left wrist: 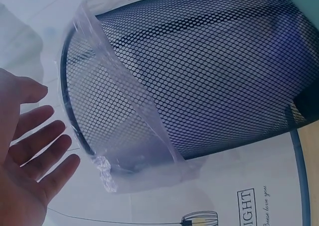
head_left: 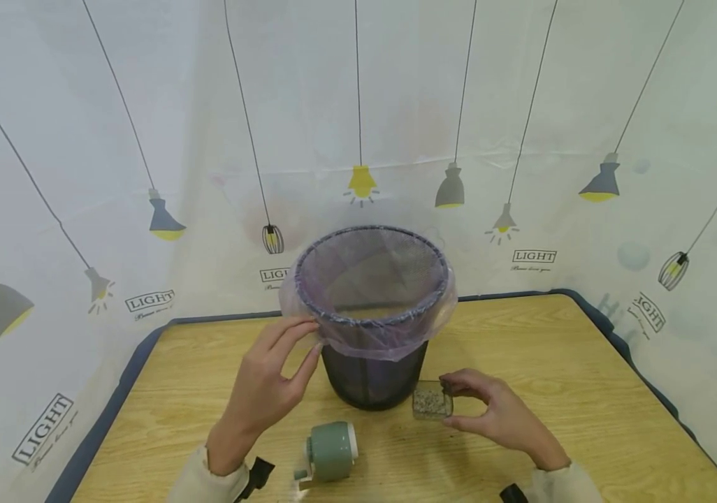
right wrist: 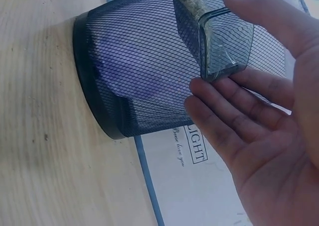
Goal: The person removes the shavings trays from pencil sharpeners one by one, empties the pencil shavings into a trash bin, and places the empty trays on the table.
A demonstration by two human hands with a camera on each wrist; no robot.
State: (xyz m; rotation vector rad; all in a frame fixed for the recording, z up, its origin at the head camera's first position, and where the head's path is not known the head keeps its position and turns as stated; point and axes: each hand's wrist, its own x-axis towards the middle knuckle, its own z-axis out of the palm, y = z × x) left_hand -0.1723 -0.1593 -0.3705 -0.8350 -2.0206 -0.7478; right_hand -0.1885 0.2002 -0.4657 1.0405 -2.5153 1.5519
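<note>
A black mesh waste bin [head_left: 374, 377] stands upright on the table, lined with a translucent purplish bag [head_left: 390, 342] folded over its rim. Beside the rim is my left hand [head_left: 273, 374], its fingers loosely extended around nothing; the left wrist view shows its fingertips [left wrist: 70, 161] close to the bag. My right hand [head_left: 497, 412] pinches a small clear plastic shavings tray [head_left: 432, 402] between thumb and fingers, in front of the bin's lower right side. Pale pencil shavings [right wrist: 194, 2] lie inside it. A green crank pencil sharpener [head_left: 331, 450] lies on the table near my left wrist.
The wooden table [head_left: 585, 391] has a dark blue edge [head_left: 610, 335] at the back and sides. Behind it hangs a white cloth [head_left: 308, 105] printed with lamps. Small dark specks [right wrist: 46, 137] dot the tabletop near the bin.
</note>
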